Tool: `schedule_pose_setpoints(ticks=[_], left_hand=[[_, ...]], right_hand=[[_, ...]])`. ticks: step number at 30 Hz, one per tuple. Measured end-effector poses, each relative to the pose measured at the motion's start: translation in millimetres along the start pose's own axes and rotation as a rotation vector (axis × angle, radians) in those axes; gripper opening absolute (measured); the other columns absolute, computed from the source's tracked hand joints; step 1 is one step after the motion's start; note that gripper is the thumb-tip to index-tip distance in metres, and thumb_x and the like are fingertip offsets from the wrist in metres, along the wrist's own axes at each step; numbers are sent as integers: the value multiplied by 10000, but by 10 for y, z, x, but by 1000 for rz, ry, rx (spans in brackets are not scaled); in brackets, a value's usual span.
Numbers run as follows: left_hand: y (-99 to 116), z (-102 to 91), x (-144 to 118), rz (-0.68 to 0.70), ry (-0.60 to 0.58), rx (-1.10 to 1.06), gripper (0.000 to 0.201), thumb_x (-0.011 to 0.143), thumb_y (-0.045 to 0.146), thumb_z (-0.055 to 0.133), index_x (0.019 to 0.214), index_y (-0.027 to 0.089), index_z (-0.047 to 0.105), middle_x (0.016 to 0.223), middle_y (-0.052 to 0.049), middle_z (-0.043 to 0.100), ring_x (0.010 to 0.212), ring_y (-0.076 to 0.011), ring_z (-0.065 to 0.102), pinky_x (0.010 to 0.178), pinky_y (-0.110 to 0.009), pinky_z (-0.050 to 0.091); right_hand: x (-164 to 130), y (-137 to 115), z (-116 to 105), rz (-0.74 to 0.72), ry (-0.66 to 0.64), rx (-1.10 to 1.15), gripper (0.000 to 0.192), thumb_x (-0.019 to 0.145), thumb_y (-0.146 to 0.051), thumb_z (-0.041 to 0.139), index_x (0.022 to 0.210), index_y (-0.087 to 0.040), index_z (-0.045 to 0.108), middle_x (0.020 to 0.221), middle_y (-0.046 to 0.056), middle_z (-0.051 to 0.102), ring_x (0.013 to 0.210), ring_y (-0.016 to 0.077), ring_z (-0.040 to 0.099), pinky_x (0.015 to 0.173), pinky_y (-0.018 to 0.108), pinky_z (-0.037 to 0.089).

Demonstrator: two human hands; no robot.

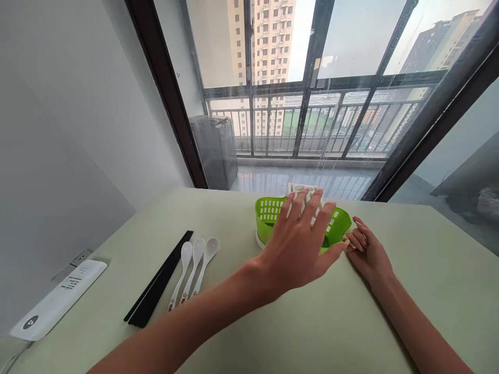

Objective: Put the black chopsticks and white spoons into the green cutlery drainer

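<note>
A green slotted plastic holder point(268, 214) with a white insert point(299, 188) stands at the far middle of the pale green table point(421, 291). My left hand point(300, 244) hovers just in front of and over it, fingers spread, holding nothing. My right hand point(368, 252) lies on the table by the holder's right end, fingers loosely curled and touching its rim. Three white spoons point(194, 265) lie side by side to the left, beside a bundle of black chopsticks point(159, 280).
A white power strip point(58, 298) sits at the table's left edge against the grey wall. Behind the table a large window with dark frames looks onto a balcony with a railing and a grey cabinet.
</note>
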State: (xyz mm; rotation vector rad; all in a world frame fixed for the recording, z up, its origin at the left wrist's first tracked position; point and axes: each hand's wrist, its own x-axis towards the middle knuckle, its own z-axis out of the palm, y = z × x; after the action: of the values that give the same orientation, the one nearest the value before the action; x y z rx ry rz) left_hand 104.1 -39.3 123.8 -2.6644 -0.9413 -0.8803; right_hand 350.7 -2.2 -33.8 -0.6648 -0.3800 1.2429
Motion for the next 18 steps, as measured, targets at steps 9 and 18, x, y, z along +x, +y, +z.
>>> schedule_pose_setpoints(ticks=[9,18], left_hand=[[-495,135,-20,-58,52,139,336,1023,349,526,1279,172,654,1446,-116,661,1398,-298,564,1154,-501,460],[-1622,-320,-471,-212,83,234,299,964,273,541,1228,184,648,1412,-87,691,1394,-256,579,1144,-425,488]], right_hand=[[-6,11,-37,-1,-43,-18,388,759,-113,791,1129,-184,702,406,-150,355,401,43,249,466,175,393],[-11,18,-32,20,-45,-23,363,736,-100,774,1078,-197,696,369,-146,321,428,61,262,495,180,403]])
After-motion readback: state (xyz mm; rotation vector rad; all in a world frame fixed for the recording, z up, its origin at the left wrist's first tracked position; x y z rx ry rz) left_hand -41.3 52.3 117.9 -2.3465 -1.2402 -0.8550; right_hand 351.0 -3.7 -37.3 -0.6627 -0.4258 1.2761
